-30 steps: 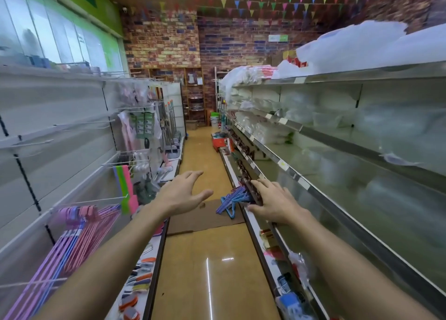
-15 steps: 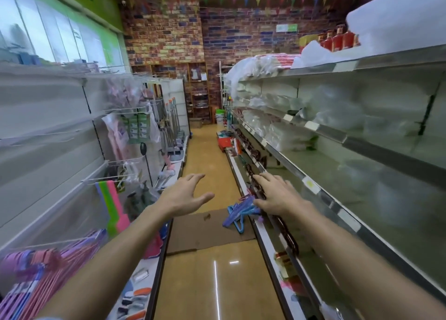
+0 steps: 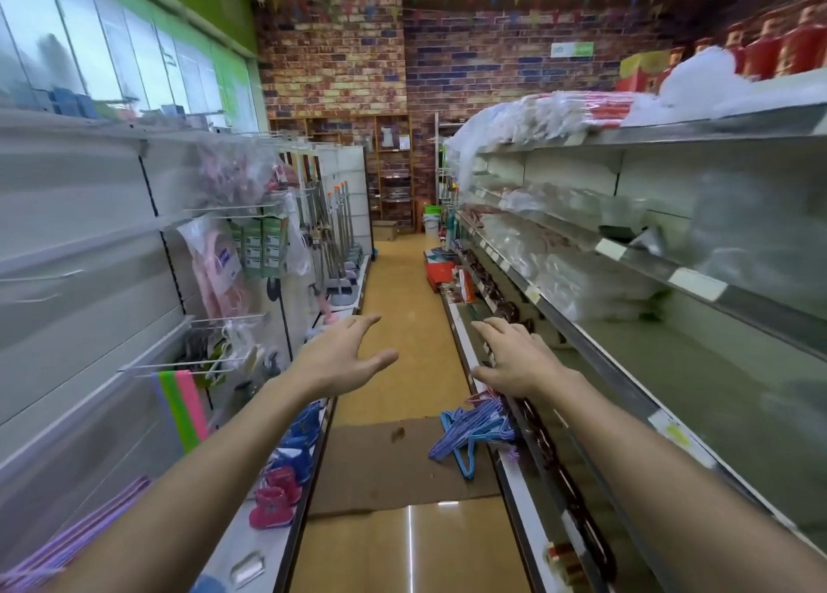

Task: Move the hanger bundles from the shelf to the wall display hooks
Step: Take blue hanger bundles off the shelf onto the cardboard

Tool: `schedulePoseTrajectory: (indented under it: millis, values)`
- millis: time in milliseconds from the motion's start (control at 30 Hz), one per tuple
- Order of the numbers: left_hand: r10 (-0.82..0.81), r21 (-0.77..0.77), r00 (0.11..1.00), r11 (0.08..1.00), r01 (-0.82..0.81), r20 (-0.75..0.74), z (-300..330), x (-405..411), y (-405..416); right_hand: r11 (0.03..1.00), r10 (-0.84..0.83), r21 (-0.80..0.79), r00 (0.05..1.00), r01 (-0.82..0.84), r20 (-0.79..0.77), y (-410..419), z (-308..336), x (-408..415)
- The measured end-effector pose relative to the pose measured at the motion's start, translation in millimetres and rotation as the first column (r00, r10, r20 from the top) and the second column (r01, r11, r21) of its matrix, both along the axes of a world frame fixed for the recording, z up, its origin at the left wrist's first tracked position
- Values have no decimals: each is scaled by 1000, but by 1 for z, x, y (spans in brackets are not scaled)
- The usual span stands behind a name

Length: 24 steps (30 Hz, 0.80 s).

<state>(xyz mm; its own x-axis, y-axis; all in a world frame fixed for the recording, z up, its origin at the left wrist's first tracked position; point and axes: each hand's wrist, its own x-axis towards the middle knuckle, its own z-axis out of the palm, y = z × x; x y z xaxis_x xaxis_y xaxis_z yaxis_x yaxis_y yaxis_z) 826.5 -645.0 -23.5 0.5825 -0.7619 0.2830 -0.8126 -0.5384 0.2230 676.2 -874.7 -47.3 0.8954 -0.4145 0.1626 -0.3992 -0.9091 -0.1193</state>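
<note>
A bundle of blue and purple hangers lies at the edge of the low right shelf, partly spilling over the cardboard on the floor. My right hand hovers just above and beyond it with fingers spread, holding nothing. My left hand reaches forward over the aisle, fingers spread and empty. On the left wall, wire display hooks stick out; purple and pink hangers hang at the bottom left.
A flattened cardboard sheet lies on the floor. Small pink and blue boots sit on the low left shelf. Green and pink strips hang from a left hook. The right shelves hold plastic-wrapped goods. A red box stands farther down the aisle.
The view has moved forward and up the aisle. My right hand has lifted off the hanger bundle and now sits above it; the left hand stays spread and empty.
</note>
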Motion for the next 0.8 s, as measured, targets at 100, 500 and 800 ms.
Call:
schedulePoseTrajectory:
  millis: [100, 500, 800]
  values:
    - [-11, -15, 1000, 1000, 11, -2, -7, 51, -28, 1000, -4, 2, 1000, 4, -1, -26, -6, 53]
    - [-58, 7, 998, 998, 58, -8, -10, 277, -146, 995, -81, 56, 997, 82, -21, -128, -17, 254]
    - [-138, -39, 985, 990, 135, -105, -36, 390, -231, 990, -123, 71, 992, 126, -41, -204, -37, 358]
